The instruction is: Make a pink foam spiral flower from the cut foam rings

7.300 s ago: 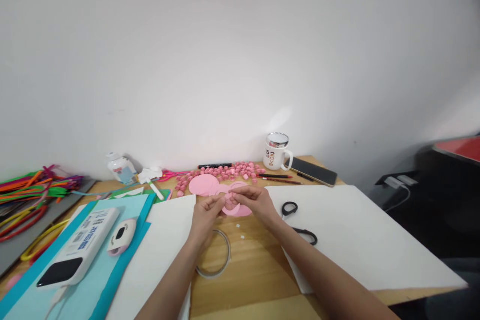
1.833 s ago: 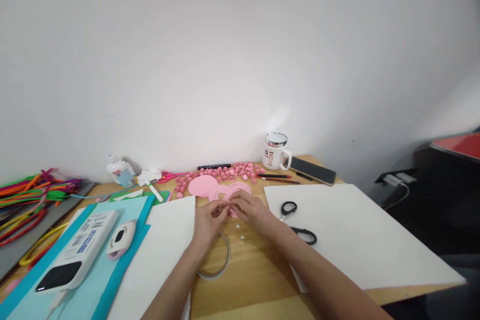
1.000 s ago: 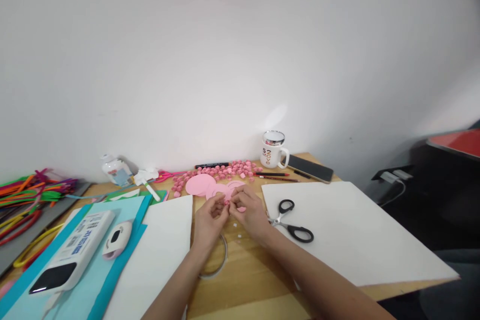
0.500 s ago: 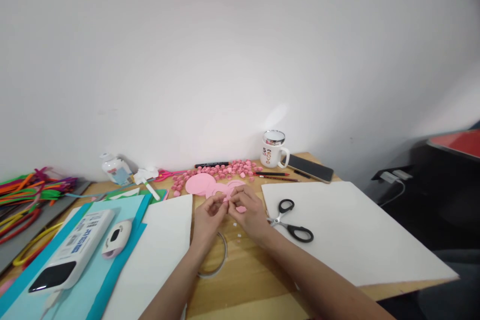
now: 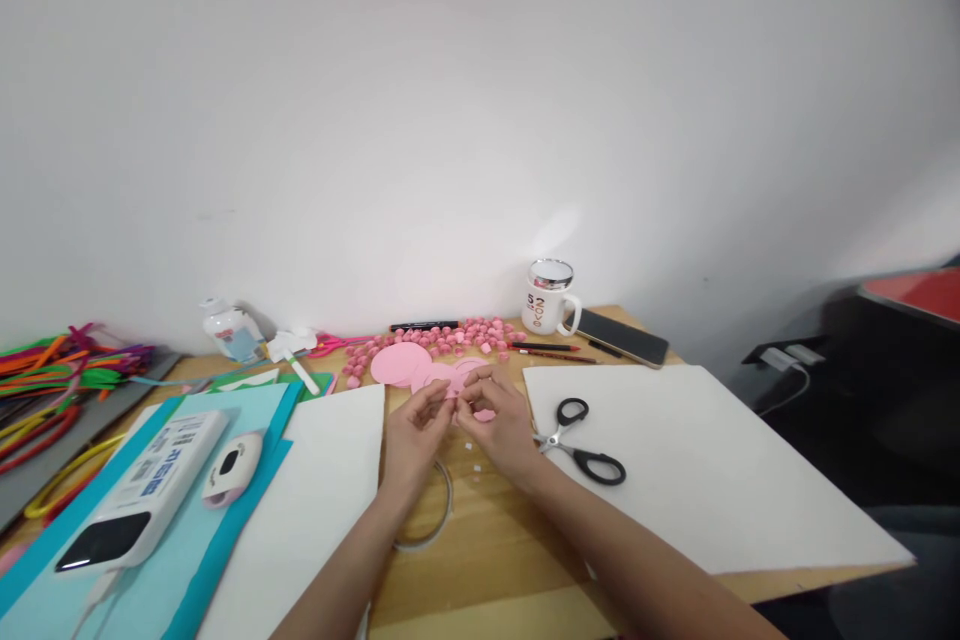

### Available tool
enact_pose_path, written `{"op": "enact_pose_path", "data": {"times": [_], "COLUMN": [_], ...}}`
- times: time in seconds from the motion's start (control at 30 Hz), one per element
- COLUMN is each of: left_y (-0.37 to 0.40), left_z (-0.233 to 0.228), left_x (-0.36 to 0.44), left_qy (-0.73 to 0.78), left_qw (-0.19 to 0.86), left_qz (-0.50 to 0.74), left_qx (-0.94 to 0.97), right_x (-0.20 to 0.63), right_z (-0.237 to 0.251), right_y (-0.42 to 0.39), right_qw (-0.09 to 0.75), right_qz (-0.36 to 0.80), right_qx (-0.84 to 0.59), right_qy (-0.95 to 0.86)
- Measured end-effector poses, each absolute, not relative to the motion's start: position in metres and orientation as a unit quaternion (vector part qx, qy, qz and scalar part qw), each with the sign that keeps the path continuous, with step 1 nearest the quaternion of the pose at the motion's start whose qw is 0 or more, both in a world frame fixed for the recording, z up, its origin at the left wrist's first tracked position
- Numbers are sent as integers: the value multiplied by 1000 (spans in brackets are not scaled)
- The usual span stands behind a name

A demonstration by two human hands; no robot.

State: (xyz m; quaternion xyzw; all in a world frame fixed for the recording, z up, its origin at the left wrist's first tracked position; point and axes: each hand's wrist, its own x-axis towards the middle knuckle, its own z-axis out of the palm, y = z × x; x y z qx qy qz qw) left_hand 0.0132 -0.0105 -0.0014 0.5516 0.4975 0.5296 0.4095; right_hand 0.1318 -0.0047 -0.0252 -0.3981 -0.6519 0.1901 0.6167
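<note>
My left hand (image 5: pixel 417 420) and my right hand (image 5: pixel 498 422) meet over the middle of the table, fingertips pinched close together. Between them shows a bit of pink paper, small and mostly hidden by the fingers. Just beyond lie flat pink paper circles (image 5: pixel 401 365), some overlapping and partly covered by my hands. Behind these spreads a heap of small crumpled pink paper balls (image 5: pixel 480 332). A roll of tape (image 5: pixel 448 510) lies flat by my left wrist. Black-handled scissors (image 5: pixel 574 440) rest spread apart on a white sheet (image 5: pixel 697 470), right of my right hand.
A white mug (image 5: pixel 548 302), a phone (image 5: pixel 626 336) and pencils (image 5: pixel 551 350) stand or lie at the back right. On the left are blue sheets (image 5: pixel 255 420) bearing a white device (image 5: pixel 150 490), a white bottle (image 5: pixel 234 332) and colourful pipe cleaners (image 5: pixel 75 370).
Both hands stay nearly in place, with only slight finger movement at the pinch. The view has shifted very slightly.
</note>
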Motion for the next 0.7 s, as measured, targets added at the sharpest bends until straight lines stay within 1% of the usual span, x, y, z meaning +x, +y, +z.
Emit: {"op": "enact_pose_path", "data": {"times": [0.3,0.47,0.53,0.57,0.63,0.7], "left_y": [-11,-5,-1,1,4,5], "left_z": [3,1,1,0,-1,-2], "left_x": [11,3,-3,-5,-10,-12], "left_qy": [514,519,524,532,550,568], "left_qw": [429,404,389,374,343,317], "left_qz": [513,516,528,536,543,538], "left_qx": [537,549,544,538,533,536], "right_x": [134,139,142,143,146,146], "right_z": [-26,-26,-23,-21,-18,-15], "right_y": [-2,2,2,0,-6,-12], "right_qw": [597,564,522,484,378,298], "right_qz": [210,246,284,306,336,304], "right_qx": [-423,-425,-407,-381,-299,-247], "right_qy": [-649,-664,-694,-726,-809,-870]}}
